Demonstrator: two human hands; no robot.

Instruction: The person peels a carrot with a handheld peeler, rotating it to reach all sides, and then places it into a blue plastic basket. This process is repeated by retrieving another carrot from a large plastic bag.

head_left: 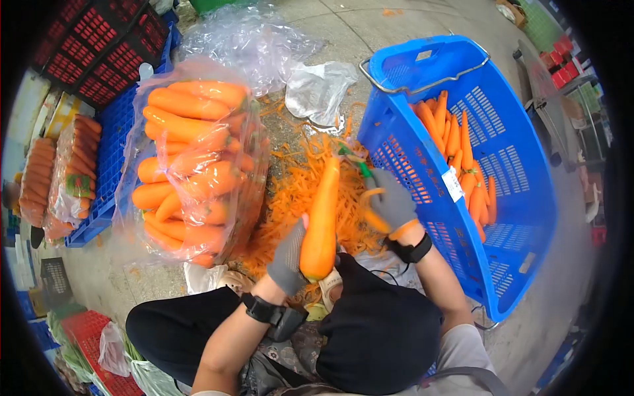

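Observation:
In a grey glove, my left hand (286,259) is wrapped round the thick lower end of a large orange carrot (321,218), whose narrow end points away from me. My right hand (391,201), gloved too, is closed on a peeler (364,169) with a green handle. The peeler's head is near the carrot's far tip; whether it touches cannot be made out. Orange peel strips hang on my right glove and wrist. Beneath both hands a heap of carrot peelings (281,221) covers the floor.
On the left lies a clear bag of carrots (191,158). To the right, a tilted blue basket (380,125) with a metal handle holds several carrots (456,145). Crumpled plastic (257,46) lies ahead. Further left are black crates (99,46), a blue pallet (109,158) and more bagged carrots (72,165).

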